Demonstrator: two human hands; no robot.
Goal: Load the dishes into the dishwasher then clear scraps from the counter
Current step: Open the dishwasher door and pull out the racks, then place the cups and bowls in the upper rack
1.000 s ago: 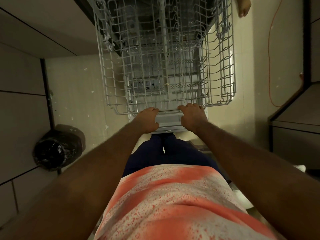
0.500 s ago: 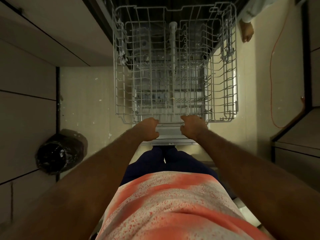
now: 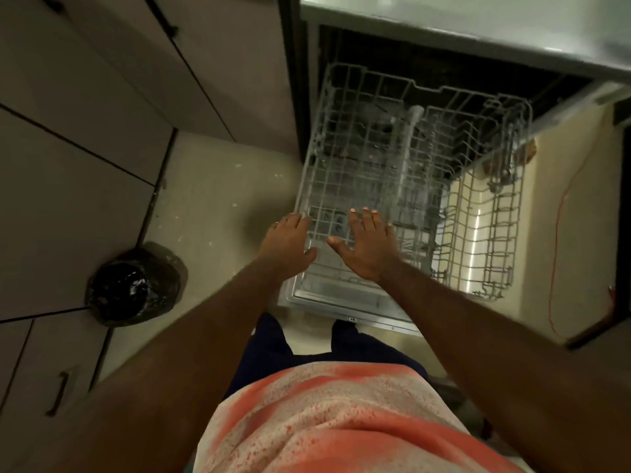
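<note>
The dishwasher stands open, its door [image 3: 341,310] lying flat in front of my legs. An empty grey wire rack [image 3: 478,213] is pulled out over the door. My left hand [image 3: 288,242] hovers at the rack's near left corner with fingers extended, touching or just above the wire. My right hand [image 3: 365,245] is spread flat with straight fingers over the front of the rack. Neither hand holds anything. No dishes are in view.
A bin lined with a black bag [image 3: 135,288] stands on the floor to the left. Pale cabinet fronts [image 3: 68,165] run along the left. An orange cord [image 3: 556,240] trails on the floor at right. The countertop edge [image 3: 478,25] is above the dishwasher.
Both hands have let go of the rack's front edge and opened, now spread over it. The view has tilted up and left, showing the counter edge and more cabinets.
</note>
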